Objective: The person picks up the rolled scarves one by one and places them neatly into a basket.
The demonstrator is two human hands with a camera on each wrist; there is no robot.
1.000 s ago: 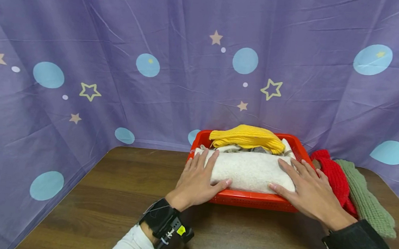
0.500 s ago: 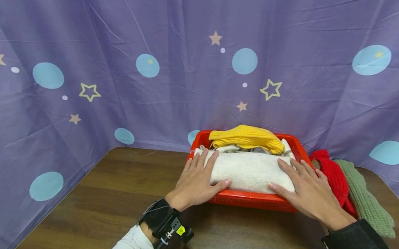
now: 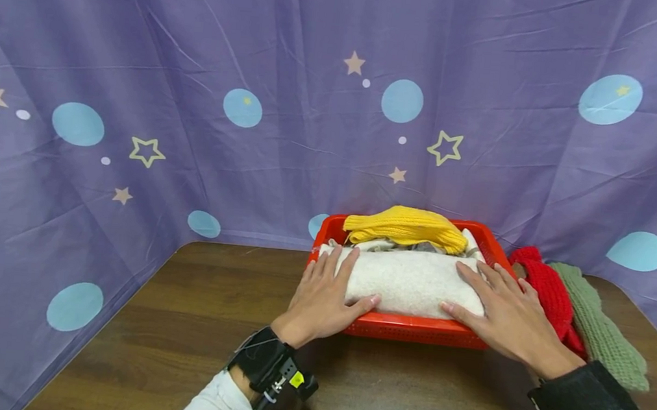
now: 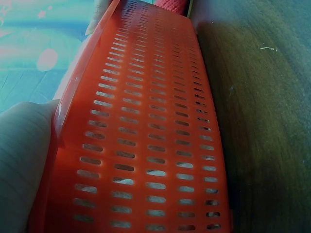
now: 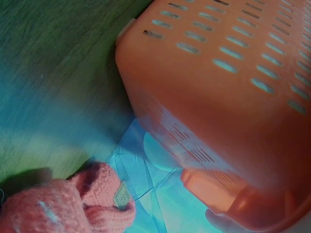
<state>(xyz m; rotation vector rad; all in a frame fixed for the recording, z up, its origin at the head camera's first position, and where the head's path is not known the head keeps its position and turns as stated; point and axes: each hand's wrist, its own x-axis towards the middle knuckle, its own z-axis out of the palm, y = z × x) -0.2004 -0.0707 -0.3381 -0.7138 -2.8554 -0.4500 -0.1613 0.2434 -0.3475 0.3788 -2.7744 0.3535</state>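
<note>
A red plastic basket (image 3: 417, 330) with slotted walls stands at the table's back right. At its front lies a fluffy white folded cloth (image 3: 404, 280); its kind does not show. My left hand (image 3: 320, 295) rests with spread fingers on the cloth's left end and the basket's left side. On the right end my right hand (image 3: 510, 309) lies likewise, fingers spread over cloth and rim. Behind the cloth is a yellow ribbed knit piece (image 3: 405, 226), with grey and white fabric partly hidden under it. The left wrist view shows the basket's slotted wall (image 4: 146, 126) beside a thumb (image 4: 24, 155).
Right of the basket, a red knit piece (image 3: 549, 293) and a green knit piece (image 3: 604, 333) lie on the wooden table (image 3: 206, 324). A small tag (image 5: 121, 195) shows on the red knit. A purple curtain (image 3: 307, 47) hangs behind the table.
</note>
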